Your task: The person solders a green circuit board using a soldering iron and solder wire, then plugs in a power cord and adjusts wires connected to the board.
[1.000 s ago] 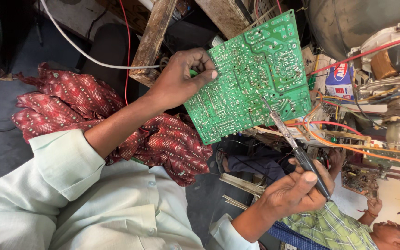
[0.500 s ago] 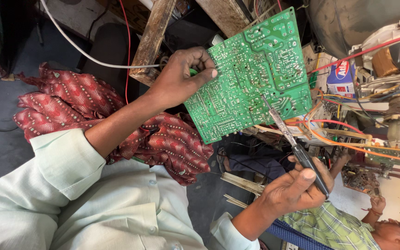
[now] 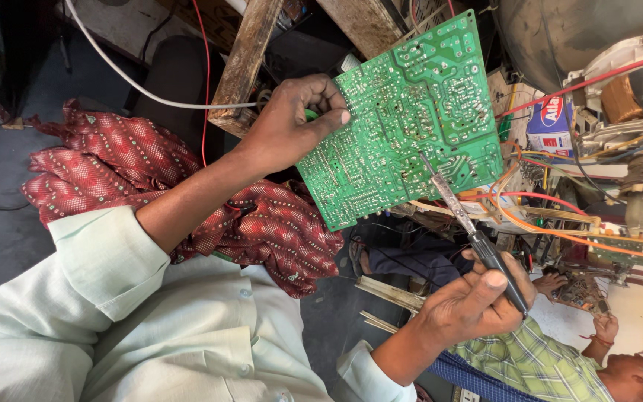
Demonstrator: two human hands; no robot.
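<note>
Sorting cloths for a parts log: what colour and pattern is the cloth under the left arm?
The cloth is dark red with small pale dots, clearest in the head view.

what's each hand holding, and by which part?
Left hand: green circuit board, grip on its left edge. Right hand: soldering iron, grip on its black handle.

A red patterned cloth (image 3: pixel 187 193) lies crumpled beside wooden beams (image 3: pixel 243 67), with tangled orange wires (image 3: pixel 552 227) (right side) near another person's checked sleeve (image 3: pixel 530 357).
</note>
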